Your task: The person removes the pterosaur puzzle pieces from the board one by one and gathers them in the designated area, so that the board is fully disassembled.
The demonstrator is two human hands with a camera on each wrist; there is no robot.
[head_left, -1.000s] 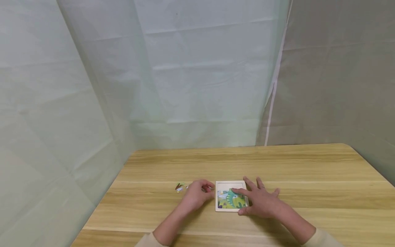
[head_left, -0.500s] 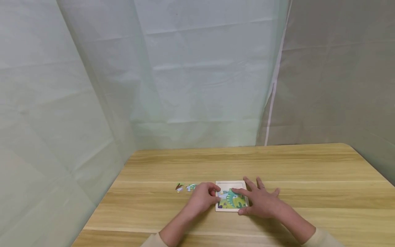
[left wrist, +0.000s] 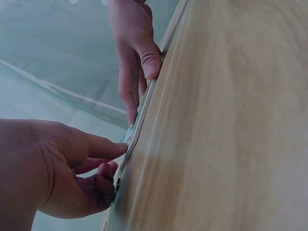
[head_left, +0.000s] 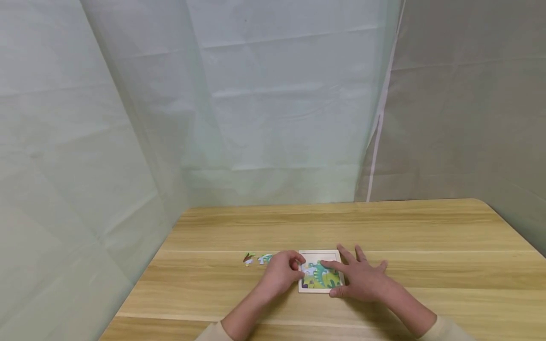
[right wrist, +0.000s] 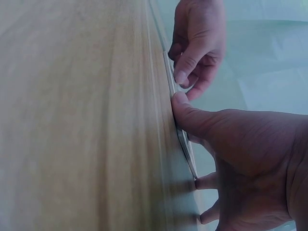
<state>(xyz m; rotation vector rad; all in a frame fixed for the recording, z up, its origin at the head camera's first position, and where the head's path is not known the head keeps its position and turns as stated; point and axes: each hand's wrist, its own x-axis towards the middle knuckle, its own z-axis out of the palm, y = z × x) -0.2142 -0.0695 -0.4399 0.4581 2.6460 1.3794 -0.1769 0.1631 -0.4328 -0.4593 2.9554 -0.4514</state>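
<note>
Your left hand (head_left: 279, 272) curls, hold unclear; your right hand (head_left: 363, 278) lies spread. Wrist views catch the puzzle (head_left: 320, 278) edge-on; the head view shows it face-up, lower centre, between your hands.

My square, pale-rimmed puzzle tray (head_left: 317, 291) lies flat between my hands, a green dinosaur picture (head_left: 319, 274) filling its nearer part, pale base showing along the far side. Left of it, two loose puzzle pieces lie flat: one brown and green (head_left: 248, 257), one blue-white and green (head_left: 263, 259).
</note>
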